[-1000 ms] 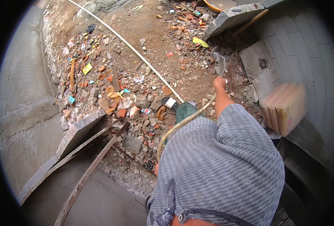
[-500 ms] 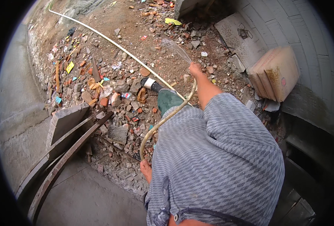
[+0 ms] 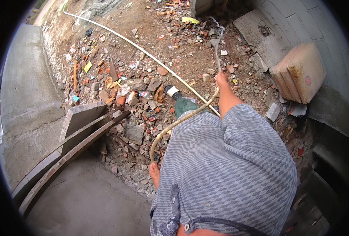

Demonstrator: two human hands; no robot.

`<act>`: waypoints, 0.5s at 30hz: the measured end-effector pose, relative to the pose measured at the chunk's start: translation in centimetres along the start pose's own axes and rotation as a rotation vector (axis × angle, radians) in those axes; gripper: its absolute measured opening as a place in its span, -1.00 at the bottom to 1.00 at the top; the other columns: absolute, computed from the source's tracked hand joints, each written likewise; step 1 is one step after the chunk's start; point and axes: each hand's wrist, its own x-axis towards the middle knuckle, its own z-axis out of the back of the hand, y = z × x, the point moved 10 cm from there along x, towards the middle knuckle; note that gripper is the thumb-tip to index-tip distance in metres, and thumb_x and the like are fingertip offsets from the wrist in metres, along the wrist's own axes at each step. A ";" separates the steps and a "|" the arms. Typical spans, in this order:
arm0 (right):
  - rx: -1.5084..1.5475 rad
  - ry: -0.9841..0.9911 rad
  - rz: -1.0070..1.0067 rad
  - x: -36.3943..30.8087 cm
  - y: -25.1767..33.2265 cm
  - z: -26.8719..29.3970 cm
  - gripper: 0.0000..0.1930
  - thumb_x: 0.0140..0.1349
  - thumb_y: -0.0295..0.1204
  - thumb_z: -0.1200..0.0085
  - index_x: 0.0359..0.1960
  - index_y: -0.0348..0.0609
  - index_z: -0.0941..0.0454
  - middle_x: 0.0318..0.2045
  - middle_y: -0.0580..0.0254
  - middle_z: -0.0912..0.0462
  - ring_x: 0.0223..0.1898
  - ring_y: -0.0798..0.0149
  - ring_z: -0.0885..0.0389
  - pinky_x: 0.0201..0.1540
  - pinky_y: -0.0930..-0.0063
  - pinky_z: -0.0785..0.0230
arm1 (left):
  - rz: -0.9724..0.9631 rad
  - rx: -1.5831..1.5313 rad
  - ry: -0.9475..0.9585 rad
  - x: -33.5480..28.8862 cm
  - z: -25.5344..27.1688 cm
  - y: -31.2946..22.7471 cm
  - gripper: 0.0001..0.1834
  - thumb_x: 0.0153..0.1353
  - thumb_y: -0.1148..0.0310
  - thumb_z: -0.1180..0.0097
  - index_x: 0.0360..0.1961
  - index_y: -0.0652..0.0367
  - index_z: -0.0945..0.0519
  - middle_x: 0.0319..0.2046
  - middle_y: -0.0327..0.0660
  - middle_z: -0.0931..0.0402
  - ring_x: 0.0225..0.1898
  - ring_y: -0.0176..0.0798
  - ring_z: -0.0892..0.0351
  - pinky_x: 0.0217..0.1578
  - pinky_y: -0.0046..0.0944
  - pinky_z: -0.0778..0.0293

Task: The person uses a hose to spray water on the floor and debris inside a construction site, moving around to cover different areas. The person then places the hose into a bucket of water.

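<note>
A yellowish hose (image 3: 182, 118) curves across the front of my body. My right hand (image 3: 222, 78) is closed round its outlet end, and a stream of water (image 3: 217, 51) sprays away from there onto the rubble ground. Lower down at my left side, my left hand (image 3: 154, 173) is closed on the hose where it bends downward; part of that hand is hidden by my shirt. A pale length of hose (image 3: 143, 51) runs over the ground from the far left and passes behind my right forearm. My sandalled foot (image 3: 172, 91) stands on the debris next to it.
Broken brick and litter (image 3: 143, 90) cover the ground ahead. Long wooden boards (image 3: 76, 145) lean by a concrete block (image 3: 74, 122) at the left. To the right, stacked brown sacks or cartons (image 3: 300, 72) rest against a grey block wall (image 3: 300, 23), near a flat slab (image 3: 261, 37).
The water stream has swung from pointing far left to pointing nearly straight ahead and slightly right. My right hand has shifted a little to the right with the hose; the whole view has turned slightly.
</note>
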 end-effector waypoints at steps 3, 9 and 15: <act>-0.253 0.009 0.016 -3.8 3.2 1.5 -0.50 0.25 -0.17 0.39 -0.20 -0.42 -0.46 -0.15 -0.26 -0.47 -0.06 0.01 -0.48 -0.06 0.18 -0.34 | 0.001 0.008 0.031 -0.1 -0.5 0.3 -0.61 0.27 0.11 0.18 -0.40 0.25 -0.46 -0.62 -0.26 -0.34 -0.55 -0.37 -0.29 -0.48 -0.30 -0.26; -0.298 0.224 0.199 -6.9 4.7 -0.7 -0.53 0.23 -0.21 0.39 -0.15 -0.40 -0.44 -0.10 -0.24 -0.46 -0.07 -0.04 -0.48 -0.03 0.21 -0.32 | 0.003 0.050 0.071 0.1 -0.8 1.2 -0.61 0.28 0.10 0.18 -0.39 0.25 -0.46 -0.63 -0.26 -0.33 -0.56 -0.37 -0.28 -0.50 -0.32 -0.25; -0.551 0.652 0.320 -14.9 7.3 -6.2 -0.61 0.21 -0.21 0.31 -0.38 -0.26 -0.51 -0.63 0.16 -0.47 -0.62 0.27 -0.43 -0.54 0.32 -0.28 | 0.032 0.020 0.021 -2.9 0.0 3.1 -0.60 0.28 0.10 0.18 -0.39 0.26 -0.45 -0.64 -0.27 -0.32 -0.58 -0.38 -0.28 -0.53 -0.34 -0.24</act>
